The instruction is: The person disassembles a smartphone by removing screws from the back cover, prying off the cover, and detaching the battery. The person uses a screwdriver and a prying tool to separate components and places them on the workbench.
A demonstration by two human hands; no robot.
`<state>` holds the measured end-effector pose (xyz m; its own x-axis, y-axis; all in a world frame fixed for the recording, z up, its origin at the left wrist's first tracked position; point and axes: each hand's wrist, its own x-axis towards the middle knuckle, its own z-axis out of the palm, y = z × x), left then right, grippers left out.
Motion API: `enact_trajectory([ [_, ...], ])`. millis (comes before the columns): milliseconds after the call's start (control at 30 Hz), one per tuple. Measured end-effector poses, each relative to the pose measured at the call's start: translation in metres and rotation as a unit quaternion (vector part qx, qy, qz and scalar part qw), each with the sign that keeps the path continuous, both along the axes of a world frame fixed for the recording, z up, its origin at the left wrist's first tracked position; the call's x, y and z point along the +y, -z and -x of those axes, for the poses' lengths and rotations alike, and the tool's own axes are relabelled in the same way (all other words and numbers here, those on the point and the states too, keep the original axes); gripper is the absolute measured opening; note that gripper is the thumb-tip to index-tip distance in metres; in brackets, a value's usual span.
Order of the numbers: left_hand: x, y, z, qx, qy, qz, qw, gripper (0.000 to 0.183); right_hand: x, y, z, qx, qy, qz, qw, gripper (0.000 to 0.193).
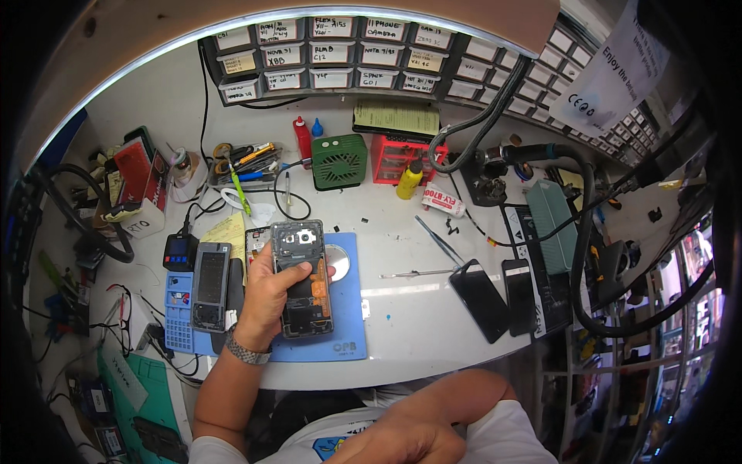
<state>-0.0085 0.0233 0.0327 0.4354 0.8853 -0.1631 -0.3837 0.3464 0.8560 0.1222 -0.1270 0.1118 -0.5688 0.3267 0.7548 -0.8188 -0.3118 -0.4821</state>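
My left hand (270,288) is wrapped round an opened smartphone (305,319) and holds it upright above a blue mat (349,309). The phone's back cover is off, so a dark inside with an orange flex cable and a camera module shows. My thumb lies across its middle. Behind the phone, a round pale disc (338,263) lies partly hidden on the mat. At the lower edge, my right hand (410,442) is close to my chest, away from the bench things. Its fingers are not clearly seen.
Left of the mat are a grey phone frame (209,286) and a blue parts tray (179,332). Two black phone screens (479,300), tweezers (439,240) and a thin metal tool (413,274) lie to the right. A green fan box (338,162) and labelled drawers (332,52) stand behind.
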Motion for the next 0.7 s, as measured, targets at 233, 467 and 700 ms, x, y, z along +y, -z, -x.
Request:
enact_trajectory([
  [233,0.001,0.003,0.003,-0.012,0.015,0.011,1.000,0.039,0.047,-0.015,-0.058,-0.275,0.206,-0.090,0.935,0.036],
  [467,-0.006,0.003,-0.006,0.006,0.055,0.023,0.998,0.043,0.126,0.075,-0.075,-0.210,0.739,-0.036,0.639,0.061],
  [700,-0.010,0.009,-0.010,0.022,0.100,0.008,0.995,0.045,0.133,0.106,-0.068,-0.246,0.755,-0.039,0.607,0.075],
])
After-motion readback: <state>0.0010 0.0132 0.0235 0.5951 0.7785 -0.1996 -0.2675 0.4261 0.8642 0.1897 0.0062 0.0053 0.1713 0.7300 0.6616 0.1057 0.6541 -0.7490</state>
